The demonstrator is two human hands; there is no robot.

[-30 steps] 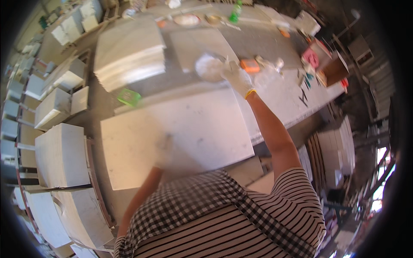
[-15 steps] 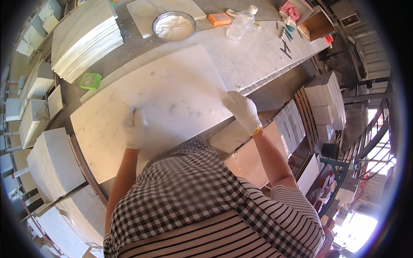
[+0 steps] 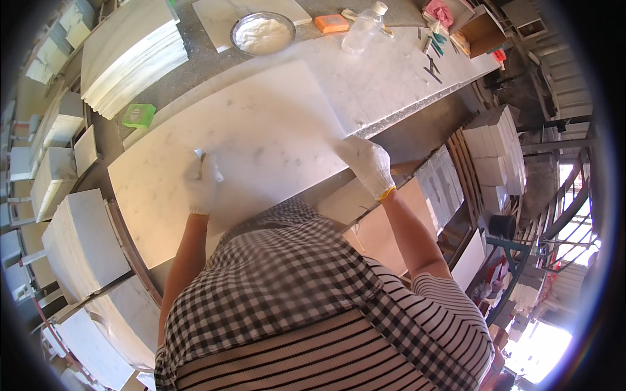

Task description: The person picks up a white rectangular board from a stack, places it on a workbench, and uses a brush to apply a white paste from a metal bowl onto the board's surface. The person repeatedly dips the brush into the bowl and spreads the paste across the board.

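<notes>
Marble slab: here it is, the white marble slab point(image 3: 261, 124), lying flat right in front of the person, between and beneath the two gloved hands.
Progress: looks mid-job to my eye; the marble slab is laid out and both hands are on or close over it, yet grey spots dot its face, and whether those are veining or spots left to treat, I cannot tell.
Left to do: part of the surface, I'd judge, as the left side is being worked; no finished edge shows to say more.
Left hand: over the left part of the marble slab, the left hand point(image 3: 203, 186), fingers curled in and pinching what seems a small pale tool point(image 3: 199, 154), its kind lost in blur.
Right hand: at the near right corner of the marble slab, the right hand point(image 3: 368, 166), fingers reaching to the edge; blur again, so whether they press together or grip, I cannot tell.
Beyond the slab: one bowl point(image 3: 289, 45) of white paste point(image 3: 263, 32), one orange box point(image 3: 332, 24), one clear bottle point(image 3: 364, 29).
Far left of the slab: one green box point(image 3: 139, 116) just beside it, one stack of slabs point(image 3: 134, 52) behind, its sheets too many to count, all on one grey tabletop point(image 3: 195, 68).
</notes>
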